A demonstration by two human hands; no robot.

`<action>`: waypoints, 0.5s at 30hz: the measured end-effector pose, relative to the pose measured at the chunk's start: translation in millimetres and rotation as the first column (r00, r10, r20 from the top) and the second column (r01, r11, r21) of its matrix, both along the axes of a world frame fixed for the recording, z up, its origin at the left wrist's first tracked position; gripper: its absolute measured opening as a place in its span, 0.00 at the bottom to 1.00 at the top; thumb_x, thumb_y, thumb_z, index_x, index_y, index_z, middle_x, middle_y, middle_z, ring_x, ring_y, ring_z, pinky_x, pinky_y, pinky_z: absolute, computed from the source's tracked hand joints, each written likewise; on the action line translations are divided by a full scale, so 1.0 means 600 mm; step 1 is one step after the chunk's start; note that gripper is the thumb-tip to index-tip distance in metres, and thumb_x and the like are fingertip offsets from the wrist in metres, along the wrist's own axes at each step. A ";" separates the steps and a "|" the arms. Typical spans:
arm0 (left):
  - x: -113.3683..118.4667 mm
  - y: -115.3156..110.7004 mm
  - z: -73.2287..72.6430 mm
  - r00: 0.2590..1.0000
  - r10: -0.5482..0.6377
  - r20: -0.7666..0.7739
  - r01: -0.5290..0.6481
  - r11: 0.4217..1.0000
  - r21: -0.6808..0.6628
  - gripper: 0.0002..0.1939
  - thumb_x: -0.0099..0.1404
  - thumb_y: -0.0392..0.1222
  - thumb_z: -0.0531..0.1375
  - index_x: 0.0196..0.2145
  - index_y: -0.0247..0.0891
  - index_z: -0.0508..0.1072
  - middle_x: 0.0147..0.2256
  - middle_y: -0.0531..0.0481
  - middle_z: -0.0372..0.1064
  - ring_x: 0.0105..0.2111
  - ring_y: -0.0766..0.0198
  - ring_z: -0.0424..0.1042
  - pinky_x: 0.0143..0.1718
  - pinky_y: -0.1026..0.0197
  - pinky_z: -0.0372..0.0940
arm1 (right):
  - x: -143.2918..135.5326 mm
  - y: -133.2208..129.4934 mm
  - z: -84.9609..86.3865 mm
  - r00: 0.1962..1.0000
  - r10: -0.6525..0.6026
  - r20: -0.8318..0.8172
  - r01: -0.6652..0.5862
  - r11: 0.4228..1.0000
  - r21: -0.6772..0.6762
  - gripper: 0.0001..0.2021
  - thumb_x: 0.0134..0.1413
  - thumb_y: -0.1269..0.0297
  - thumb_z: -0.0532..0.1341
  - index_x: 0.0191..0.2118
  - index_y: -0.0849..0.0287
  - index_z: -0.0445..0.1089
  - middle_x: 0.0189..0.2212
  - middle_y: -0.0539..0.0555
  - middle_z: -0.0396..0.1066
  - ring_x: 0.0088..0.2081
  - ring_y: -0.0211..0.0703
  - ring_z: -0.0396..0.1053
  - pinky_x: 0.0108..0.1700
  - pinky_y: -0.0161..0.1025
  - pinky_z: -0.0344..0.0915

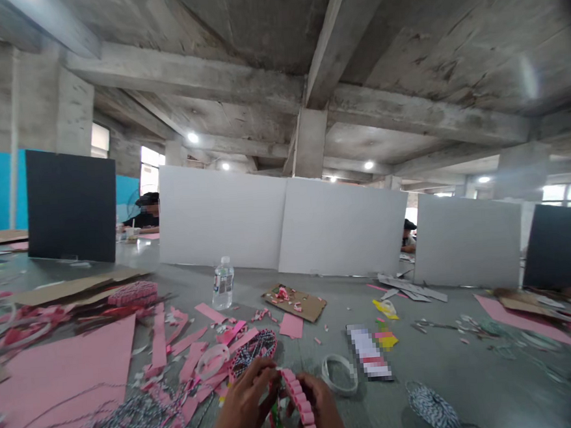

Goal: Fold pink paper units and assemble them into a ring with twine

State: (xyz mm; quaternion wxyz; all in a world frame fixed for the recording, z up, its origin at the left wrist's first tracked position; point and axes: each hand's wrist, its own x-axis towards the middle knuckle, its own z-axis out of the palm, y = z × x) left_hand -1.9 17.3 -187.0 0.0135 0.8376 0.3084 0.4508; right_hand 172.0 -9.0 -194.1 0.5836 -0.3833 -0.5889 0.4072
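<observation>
Low in the middle of the head view is a ring-shaped pink pleated band (301, 405), with a green strip showing on its inner side. My left hand (247, 399) grips its far left rim with bent fingers and thumb. Wrapped around the right side of the band is my right hand (323, 407); its fingertips are partly hidden behind the pleats. Just beyond my left hand lies an oval piece of dark-and-white cord with a pink edge (253, 352). A white tape roll (340, 374) rests to the right of my right hand.
Pink paper sheets (76, 365), paper strips and tangled cord (134, 420) cover the left side. A water bottle (223, 285) stands upright near a cardboard piece (296, 302). Right are a pixelated flat object (368, 351) and a cord bundle (432, 407). White panels (222, 218) stand behind.
</observation>
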 end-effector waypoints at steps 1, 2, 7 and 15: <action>-0.001 0.001 -0.001 1.000 -0.002 0.000 0.002 1.000 -0.006 0.20 0.61 0.23 0.56 0.45 0.44 0.72 0.46 0.45 0.74 0.42 0.59 0.78 0.42 0.64 0.74 | 0.000 0.003 -0.002 1.000 0.029 -0.005 -0.029 1.000 -0.007 0.10 0.42 0.50 0.67 0.30 0.49 0.76 0.26 0.56 0.74 0.34 0.61 0.74 0.36 0.50 0.70; -0.002 0.001 -0.001 1.000 -0.005 -0.005 0.005 1.000 -0.007 0.19 0.62 0.24 0.56 0.45 0.44 0.72 0.46 0.45 0.74 0.42 0.59 0.78 0.42 0.64 0.74 | 0.000 0.005 -0.005 0.999 0.045 -0.009 -0.045 0.999 -0.009 0.10 0.44 0.50 0.67 0.31 0.50 0.77 0.27 0.56 0.74 0.35 0.61 0.74 0.39 0.51 0.70; -0.011 0.002 0.004 0.995 -0.008 -0.100 0.008 1.000 -0.005 0.19 0.60 0.25 0.59 0.44 0.45 0.75 0.44 0.47 0.76 0.42 0.57 0.79 0.43 0.63 0.74 | 0.000 0.015 -0.028 0.998 0.070 0.004 -0.070 0.997 0.022 0.17 0.55 0.45 0.64 0.31 0.54 0.75 0.27 0.55 0.72 0.31 0.53 0.71 0.37 0.47 0.68; -0.003 0.002 0.018 0.996 -0.060 0.063 0.072 0.972 -0.225 0.18 0.55 0.23 0.57 0.37 0.41 0.79 0.40 0.46 0.78 0.38 0.59 0.78 0.40 0.65 0.71 | 0.006 0.018 -0.042 0.995 0.084 0.046 -0.086 0.995 0.047 0.17 0.58 0.45 0.63 0.33 0.55 0.76 0.28 0.55 0.73 0.31 0.51 0.72 0.35 0.43 0.68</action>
